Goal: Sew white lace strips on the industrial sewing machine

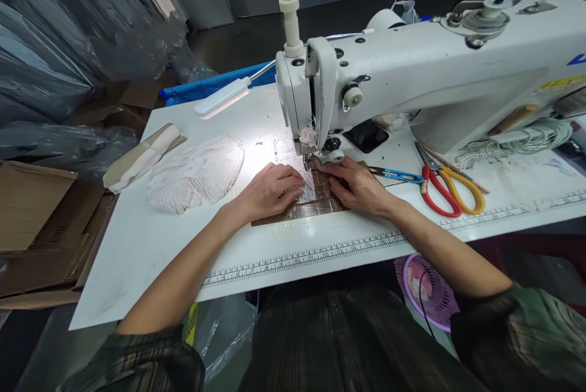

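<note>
A strip of white lace (307, 187) lies under the presser foot (311, 162) of a white sewing machine (320, 87). My left hand (274, 189) rests on the lace left of the foot, its fingers stretched out and pressing down. To the right, my right hand (359, 185) touches the brown plate (315, 210) on the machine bed, index finger reaching beside the foot and thumb apart from it. Whether the right fingertips touch the lace edge is hidden near the foot. A pile of white lace (196, 175) sits on the table to the left.
Red-and-yellow handled scissors (451, 187) and blue thread snips (396, 174) lie right of my right hand. Behind them is a black phone (366, 135). A lamp (223, 98) hangs over the table (137, 257). A wrapped white roll (144, 157) lies at far left; a purple basket (430, 294) stands below.
</note>
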Motion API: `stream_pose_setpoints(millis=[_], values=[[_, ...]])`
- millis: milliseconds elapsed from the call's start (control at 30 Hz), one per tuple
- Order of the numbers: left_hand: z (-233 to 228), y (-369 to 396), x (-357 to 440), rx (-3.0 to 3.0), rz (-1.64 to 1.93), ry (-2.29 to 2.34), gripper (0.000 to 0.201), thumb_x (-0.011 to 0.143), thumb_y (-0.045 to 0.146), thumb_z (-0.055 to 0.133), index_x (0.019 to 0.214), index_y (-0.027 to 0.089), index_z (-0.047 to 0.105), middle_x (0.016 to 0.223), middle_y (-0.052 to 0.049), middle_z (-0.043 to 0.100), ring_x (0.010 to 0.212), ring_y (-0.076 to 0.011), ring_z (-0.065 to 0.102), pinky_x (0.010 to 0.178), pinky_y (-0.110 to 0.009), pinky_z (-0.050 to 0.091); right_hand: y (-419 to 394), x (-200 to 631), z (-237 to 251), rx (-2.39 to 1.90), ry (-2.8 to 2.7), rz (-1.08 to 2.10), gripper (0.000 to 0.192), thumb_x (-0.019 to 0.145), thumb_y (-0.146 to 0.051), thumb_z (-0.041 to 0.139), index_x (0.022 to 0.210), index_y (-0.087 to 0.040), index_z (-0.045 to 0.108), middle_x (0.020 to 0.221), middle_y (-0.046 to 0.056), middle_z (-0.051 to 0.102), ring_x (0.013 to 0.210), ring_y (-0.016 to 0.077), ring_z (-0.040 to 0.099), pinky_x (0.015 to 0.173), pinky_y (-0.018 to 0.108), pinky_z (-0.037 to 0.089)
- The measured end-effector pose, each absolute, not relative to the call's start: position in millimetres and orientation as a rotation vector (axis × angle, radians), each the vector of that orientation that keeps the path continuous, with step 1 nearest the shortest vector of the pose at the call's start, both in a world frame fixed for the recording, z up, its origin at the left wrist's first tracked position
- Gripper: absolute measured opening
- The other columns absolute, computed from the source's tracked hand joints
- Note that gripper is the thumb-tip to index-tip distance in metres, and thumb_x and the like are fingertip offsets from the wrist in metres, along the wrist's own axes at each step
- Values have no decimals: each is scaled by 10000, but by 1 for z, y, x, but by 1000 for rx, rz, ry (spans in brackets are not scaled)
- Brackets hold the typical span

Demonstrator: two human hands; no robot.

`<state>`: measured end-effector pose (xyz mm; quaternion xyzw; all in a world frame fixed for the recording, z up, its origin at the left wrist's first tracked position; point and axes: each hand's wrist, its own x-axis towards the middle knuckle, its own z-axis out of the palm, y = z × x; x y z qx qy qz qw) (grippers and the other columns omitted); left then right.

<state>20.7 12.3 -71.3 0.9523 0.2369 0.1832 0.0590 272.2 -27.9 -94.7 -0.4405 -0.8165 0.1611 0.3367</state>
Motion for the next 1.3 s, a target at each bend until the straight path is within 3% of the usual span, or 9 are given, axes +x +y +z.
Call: stream_pose_setpoints(millis=[167, 333, 533, 700, 867, 1167, 1300], values=[[-76, 5, 23, 2793, 569, 763, 196, 968, 298, 554, 871, 182, 679, 979, -61, 700, 880, -176, 641, 784, -350, 481, -29, 273, -92, -1142, -2125, 495, 312, 916, -173, 479, 1163, -168, 668, 1080, 107, 617, 939, 207, 617, 848, 392, 534], [-79, 5, 24, 2751, 641, 789, 217, 985, 286, 520, 886, 191, 689, 978, -53, 713, 882, -173, 644, 818, -370, 471, -33, 266, -84, -989, -2287, 683, 332, 870, -326, 648, 1149, -154, 597, 1079, 105, 605, 964, 212, 607, 868, 384, 525], [-81, 1, 27, 2835, 734, 763, 191, 961, 324, 569, 972, 163, 673, 1001, -81, 725, 892, -193, 659, 779, -383, 482, -31, 251, -85, -1061, -2378, 556, 127, 969, -272, 480, 928, -196, 573, 949, 88, 613, 905, 218, 581, 804, 390, 504], [-81, 0, 28, 2808, 846, 755, 160, 964, 208, 528, 907, 162, 671, 927, -69, 729, 831, -165, 672, 717, -349, 537, -28, 257, -87, -1133, -2274, 510, 164, 973, -295, 485, 1043, -190, 590, 972, 89, 604, 840, 197, 586, 784, 372, 526], [-80, 0, 27, 2597, 1091, 814, 118, 941, 183, 555, 963, 160, 668, 948, -73, 724, 898, -157, 691, 737, -316, 600, -26, 261, -91, -1070, -2386, 350, 316, 955, -243, 453, 1211, -221, 639, 1066, 119, 571, 972, 233, 578, 889, 439, 531], [-85, 3, 29, 2821, 801, 664, 124, 936, 190, 569, 903, 187, 689, 934, -44, 754, 815, -154, 684, 730, -343, 541, -33, 268, -88, -1001, -2403, 467, 278, 896, -205, 512, 1066, -233, 731, 1083, 115, 597, 1054, 256, 564, 927, 442, 509], [-85, 4, 28, 2881, 698, 661, 142, 947, 205, 551, 924, 188, 690, 966, -49, 755, 824, -159, 685, 728, -345, 517, -16, 275, -80, -1036, -2322, 587, 264, 888, -196, 506, 1056, -182, 709, 1019, 89, 656, 928, 208, 612, 848, 354, 505]])
